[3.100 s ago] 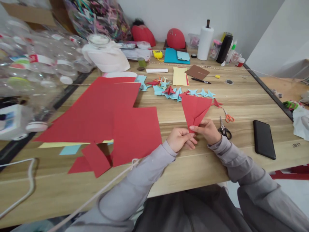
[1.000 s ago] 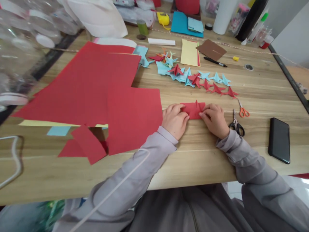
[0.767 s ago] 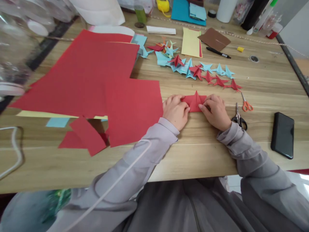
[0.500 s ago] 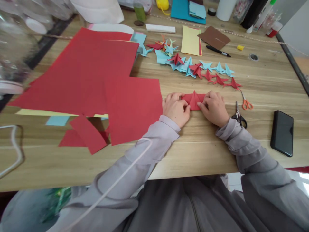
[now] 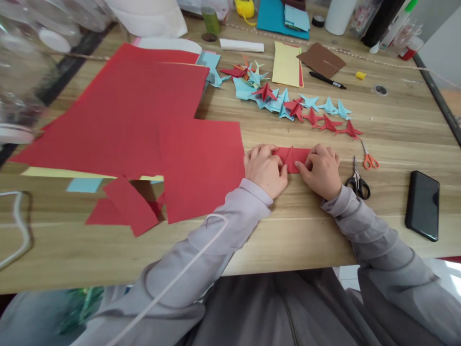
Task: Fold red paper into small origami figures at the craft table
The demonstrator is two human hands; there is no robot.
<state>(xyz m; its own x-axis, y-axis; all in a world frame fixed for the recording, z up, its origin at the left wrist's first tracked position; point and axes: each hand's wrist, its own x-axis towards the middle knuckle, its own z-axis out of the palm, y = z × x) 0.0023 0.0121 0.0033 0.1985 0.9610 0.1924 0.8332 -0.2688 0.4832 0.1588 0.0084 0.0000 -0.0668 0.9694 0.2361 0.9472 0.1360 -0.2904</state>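
A small piece of folded red paper [image 5: 292, 157] lies on the wooden table [image 5: 302, 240], creased down its middle. My left hand [image 5: 265, 169] grips its left end, thumb and fingers closed on the edge. At the other end my right hand [image 5: 321, 169] pinches the paper, its thumb pressing near the lower middle. Part of the sheet is hidden under my fingers. Just beyond stand rows of folded paper birds, red ones [image 5: 330, 124] and blue ones [image 5: 327, 106].
Large red sheets [image 5: 137, 110] and red strips [image 5: 131, 206] cover the left. Black-handled scissors [image 5: 356, 182], orange-handled scissors [image 5: 369, 158] and a phone [image 5: 423, 205] lie right. Farther back are yellow paper [image 5: 287, 65], brown paper [image 5: 322, 58] and a pen [image 5: 327, 80].
The raised triangular fold in the middle of the red paper has been flattened. Both hands stay on the paper's ends; the whole view has shifted slightly.
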